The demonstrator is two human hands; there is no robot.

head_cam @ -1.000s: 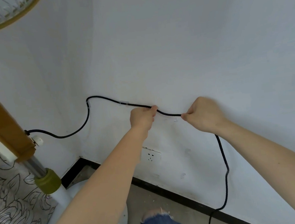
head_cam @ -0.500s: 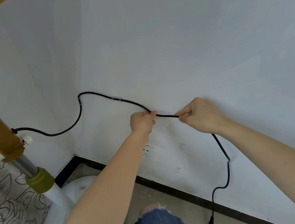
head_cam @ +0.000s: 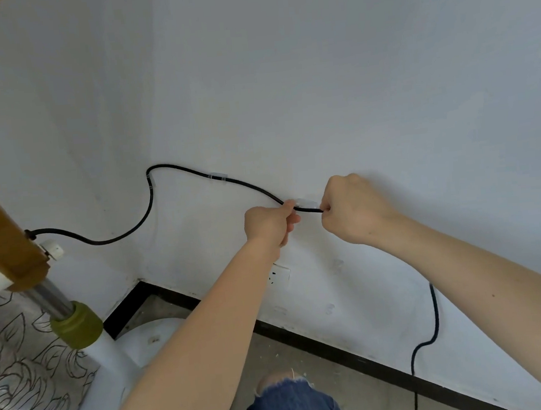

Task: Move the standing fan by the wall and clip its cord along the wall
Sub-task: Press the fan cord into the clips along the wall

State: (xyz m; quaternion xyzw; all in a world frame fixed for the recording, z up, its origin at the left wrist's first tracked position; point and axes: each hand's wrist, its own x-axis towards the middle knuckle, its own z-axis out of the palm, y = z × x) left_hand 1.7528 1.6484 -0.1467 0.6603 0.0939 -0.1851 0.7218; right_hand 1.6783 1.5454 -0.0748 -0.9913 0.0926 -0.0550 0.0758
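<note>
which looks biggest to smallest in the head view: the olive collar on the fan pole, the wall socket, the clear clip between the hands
1. olive collar, nearer the camera, so its lead is unsure
2. wall socket
3. clear clip

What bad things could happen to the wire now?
The clear clip between the left hand and right hand might pop off the wall if both pull hard on the black cord. The loose end hangs toward the floor and could snag a foot.

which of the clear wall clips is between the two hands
The clear clip farthest right, between left hand and right hand; the other clips sit farther left.
</note>
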